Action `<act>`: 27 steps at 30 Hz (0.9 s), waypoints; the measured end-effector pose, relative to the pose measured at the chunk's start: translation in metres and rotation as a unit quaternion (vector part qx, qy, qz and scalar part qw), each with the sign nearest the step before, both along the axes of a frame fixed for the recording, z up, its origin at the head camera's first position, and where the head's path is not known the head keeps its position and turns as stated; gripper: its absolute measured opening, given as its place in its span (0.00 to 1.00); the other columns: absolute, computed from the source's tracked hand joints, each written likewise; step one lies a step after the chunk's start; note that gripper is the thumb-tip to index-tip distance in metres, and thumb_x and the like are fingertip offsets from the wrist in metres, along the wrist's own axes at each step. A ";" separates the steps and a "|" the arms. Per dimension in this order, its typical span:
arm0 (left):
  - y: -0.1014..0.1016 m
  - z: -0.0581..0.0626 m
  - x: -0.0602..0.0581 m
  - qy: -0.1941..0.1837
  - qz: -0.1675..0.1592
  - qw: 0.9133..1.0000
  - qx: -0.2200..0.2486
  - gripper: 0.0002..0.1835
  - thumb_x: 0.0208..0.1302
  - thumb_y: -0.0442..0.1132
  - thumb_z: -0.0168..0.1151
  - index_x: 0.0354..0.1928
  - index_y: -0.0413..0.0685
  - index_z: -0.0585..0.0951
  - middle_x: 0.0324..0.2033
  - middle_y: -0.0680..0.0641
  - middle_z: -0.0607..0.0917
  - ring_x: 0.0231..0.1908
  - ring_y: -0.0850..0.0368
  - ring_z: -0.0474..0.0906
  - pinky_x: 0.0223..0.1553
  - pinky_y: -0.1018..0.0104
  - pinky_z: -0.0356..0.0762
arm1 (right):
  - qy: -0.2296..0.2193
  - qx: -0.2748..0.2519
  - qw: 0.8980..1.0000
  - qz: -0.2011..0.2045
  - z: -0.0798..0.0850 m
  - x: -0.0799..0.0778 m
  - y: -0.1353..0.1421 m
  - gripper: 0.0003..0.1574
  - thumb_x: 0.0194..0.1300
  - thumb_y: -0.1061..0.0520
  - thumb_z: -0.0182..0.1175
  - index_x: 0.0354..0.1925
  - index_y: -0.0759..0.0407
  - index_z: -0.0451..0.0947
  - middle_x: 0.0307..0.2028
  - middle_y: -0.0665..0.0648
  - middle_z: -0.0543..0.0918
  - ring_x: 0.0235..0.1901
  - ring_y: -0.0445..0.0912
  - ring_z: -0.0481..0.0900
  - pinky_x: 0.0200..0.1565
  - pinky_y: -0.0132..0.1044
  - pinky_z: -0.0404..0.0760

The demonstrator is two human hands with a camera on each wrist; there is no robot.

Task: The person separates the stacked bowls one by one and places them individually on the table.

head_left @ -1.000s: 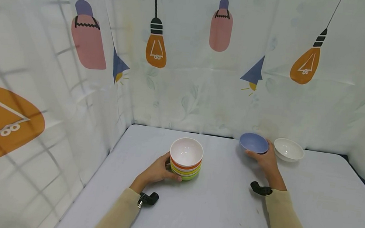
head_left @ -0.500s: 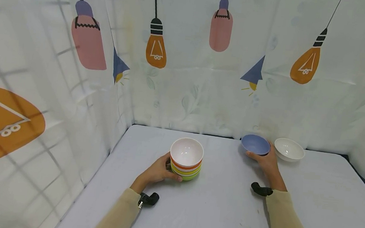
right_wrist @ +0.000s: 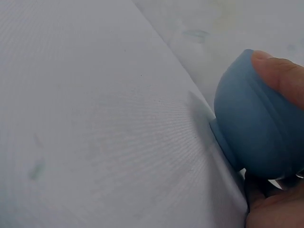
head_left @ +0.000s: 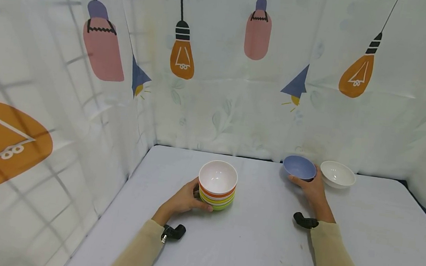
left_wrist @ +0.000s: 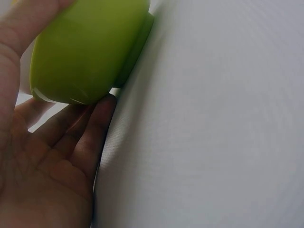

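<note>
A stack of bowls [head_left: 216,194], white inside with orange, yellow and green outsides, stands upright left of the table's middle. My left hand [head_left: 184,197] holds it from the left, thumb near the front and fingers round the far side. In the left wrist view the green bottom bowl [left_wrist: 90,52] sits between thumb and fingers, its foot close at the table. At the back right, my right hand [head_left: 310,186] grips a blue bowl [head_left: 298,167] by its right side. The right wrist view shows my thumb [right_wrist: 280,76] near this bowl's rim and other fingers lower down, partly hidden.
A white bowl [head_left: 338,174] stands just right of my right hand, near the back edge of the white-covered table [head_left: 240,248]. A printed curtain [head_left: 215,107] hangs behind the table, and another stretch runs along the left side.
The blue bowl and my right hand have shifted very slightly to the right. My left hand and the stack have stayed in place.
</note>
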State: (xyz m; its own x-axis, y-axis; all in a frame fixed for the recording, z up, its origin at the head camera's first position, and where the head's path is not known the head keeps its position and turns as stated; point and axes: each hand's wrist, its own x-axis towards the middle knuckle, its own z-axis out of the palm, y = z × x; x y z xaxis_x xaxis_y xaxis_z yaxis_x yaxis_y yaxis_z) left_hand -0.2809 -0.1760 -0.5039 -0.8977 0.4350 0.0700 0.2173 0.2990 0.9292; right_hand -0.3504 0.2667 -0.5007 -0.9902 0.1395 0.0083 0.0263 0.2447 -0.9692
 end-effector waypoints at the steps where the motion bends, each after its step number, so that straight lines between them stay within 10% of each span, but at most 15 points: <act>1: 0.000 0.000 0.000 0.000 0.000 1.000 0.000 0.54 0.42 0.40 0.87 0.73 0.63 0.67 0.66 0.54 0.78 0.68 0.52 0.73 0.71 0.50 0.66 | 0.000 -0.001 1.000 -0.001 0.000 0.000 0.000 0.75 0.60 0.52 0.76 0.82 0.54 0.30 0.80 0.68 0.46 0.78 0.65 0.50 0.77 0.61 0.55; 27: 0.000 -0.003 -0.001 0.007 0.000 1.000 -0.008 0.54 0.45 0.43 0.86 0.74 0.63 0.65 0.67 0.53 0.77 0.68 0.50 0.73 0.71 0.48 0.69 | -0.003 -0.019 1.000 -0.015 -0.001 0.000 0.001 0.77 0.60 0.53 0.76 0.82 0.54 0.26 0.81 0.67 0.43 0.79 0.63 0.47 0.79 0.57 0.52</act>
State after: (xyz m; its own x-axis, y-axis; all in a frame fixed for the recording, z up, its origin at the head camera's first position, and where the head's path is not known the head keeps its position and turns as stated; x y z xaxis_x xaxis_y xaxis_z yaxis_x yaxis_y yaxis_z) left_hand -0.2824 -0.1761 -0.5069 -0.8965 0.4363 0.0767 0.2311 0.3130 0.9212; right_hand -0.3507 0.2674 -0.5019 -0.9857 0.1682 -0.0038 0.0388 0.2058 -0.9778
